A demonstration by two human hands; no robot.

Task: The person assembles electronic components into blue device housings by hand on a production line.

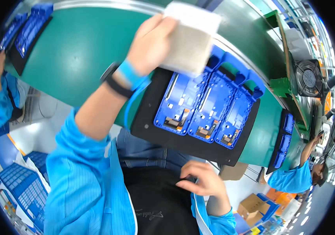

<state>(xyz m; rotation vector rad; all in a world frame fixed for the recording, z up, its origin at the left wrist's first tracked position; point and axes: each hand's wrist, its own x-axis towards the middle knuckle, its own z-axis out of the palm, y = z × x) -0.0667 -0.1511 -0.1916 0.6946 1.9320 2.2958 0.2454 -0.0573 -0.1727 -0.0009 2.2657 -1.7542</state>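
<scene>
My left hand (152, 45) is closed on the left edge of a flat rectangular block (189, 45), white at the top and beige below. Motion blurs the block, and its kind is unclear. It is over the far left part of a black board (148, 113), hiding some of it. Three blue plastic trays (212, 105) lie side by side on that board, each with a small circuit part and orange flex pieces at its near end. My right hand (204, 180) hovers before my black shirt, fingers loosely curled, thumb apart, with nothing visible in it.
The board rests at the near edge of a green table (85, 47). More blue trays stand far left (34, 29) and right (283, 143). A fan (308, 77) sits beyond a green frame. Co-workers in blue sleeves are at both sides. A blue cord runs from my left wrist.
</scene>
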